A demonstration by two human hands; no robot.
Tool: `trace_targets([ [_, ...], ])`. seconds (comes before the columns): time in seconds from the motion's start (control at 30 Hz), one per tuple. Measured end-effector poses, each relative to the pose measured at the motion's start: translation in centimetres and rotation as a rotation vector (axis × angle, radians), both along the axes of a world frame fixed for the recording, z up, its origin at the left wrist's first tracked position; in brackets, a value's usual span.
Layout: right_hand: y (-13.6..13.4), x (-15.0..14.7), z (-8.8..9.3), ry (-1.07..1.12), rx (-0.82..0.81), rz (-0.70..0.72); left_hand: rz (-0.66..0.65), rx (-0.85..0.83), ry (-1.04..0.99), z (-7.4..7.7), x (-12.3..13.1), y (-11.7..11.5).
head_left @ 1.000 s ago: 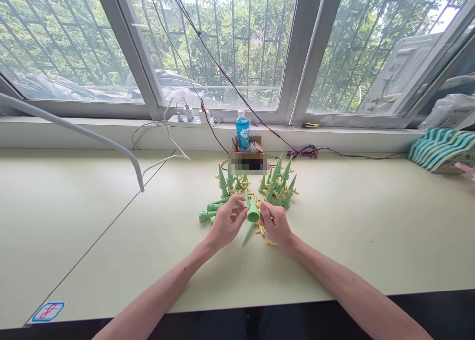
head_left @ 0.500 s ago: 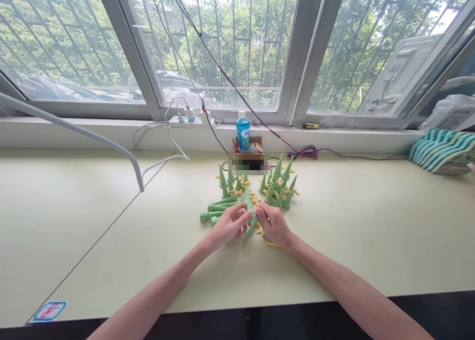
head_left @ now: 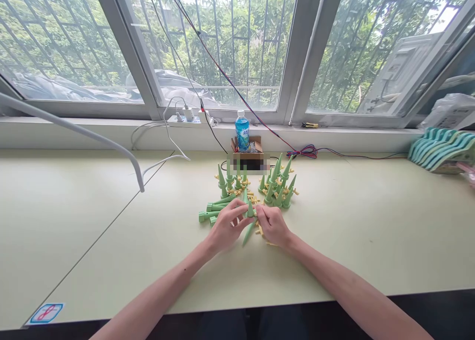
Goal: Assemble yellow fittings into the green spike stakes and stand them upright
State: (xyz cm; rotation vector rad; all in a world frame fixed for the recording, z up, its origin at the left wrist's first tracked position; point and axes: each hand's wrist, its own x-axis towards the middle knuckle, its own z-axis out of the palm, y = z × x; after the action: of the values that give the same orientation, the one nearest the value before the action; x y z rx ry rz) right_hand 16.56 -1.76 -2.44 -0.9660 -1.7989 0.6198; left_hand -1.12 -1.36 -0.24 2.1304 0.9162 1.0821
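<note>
My left hand (head_left: 226, 227) and my right hand (head_left: 272, 224) meet over a pale green table (head_left: 334, 241), both pinched on a green plastic cone spike (head_left: 248, 231) whose tip points toward me. Just behind my fingers, a second green spike (head_left: 249, 207) stands up. Small yellow plastic pieces (head_left: 261, 230) lie under my right hand. Behind the hands, upright green spikes (head_left: 276, 186) stand in a cluster. Several more green spikes (head_left: 215, 210) lie flat to the left.
A blue-labelled bottle (head_left: 242, 130) stands in a small cardboard box (head_left: 248, 157) by the window sill. Red and black wires (head_left: 302, 152) and white charger cables (head_left: 163, 132) run along the sill. Stacked teal parts (head_left: 441, 149) sit at the far right. A white tube (head_left: 92, 137) arches over the left.
My hands have closed together on the spike; its wide open end, seen facing up a second ago, is now covered by my fingers.
</note>
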Motion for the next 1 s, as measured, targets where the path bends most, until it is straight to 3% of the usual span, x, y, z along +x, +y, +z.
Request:
trace_targets([
  [0.27, -0.1, -0.3, 0.2, 0.037, -0.02, -0.041, 0.053, 0.046, 0.061, -0.1, 0.2, -0.1],
  [0.47, -0.1, -0.1, 0.4, 0.089, -0.006, -0.112, 0.115, -0.187, -0.028, 0.4, 0.5, -0.2],
  [0.7, -0.2, 0.0, 0.8, 0.077, 0.053, -0.012, -0.034, -0.521, -0.098, 1.3, 0.3, -0.2],
  [1.0, 0.1, 0.2, 0.1, 0.056, 0.018, 0.027, -0.064, -0.556, -0.123, 1.6, 0.3, -0.3],
])
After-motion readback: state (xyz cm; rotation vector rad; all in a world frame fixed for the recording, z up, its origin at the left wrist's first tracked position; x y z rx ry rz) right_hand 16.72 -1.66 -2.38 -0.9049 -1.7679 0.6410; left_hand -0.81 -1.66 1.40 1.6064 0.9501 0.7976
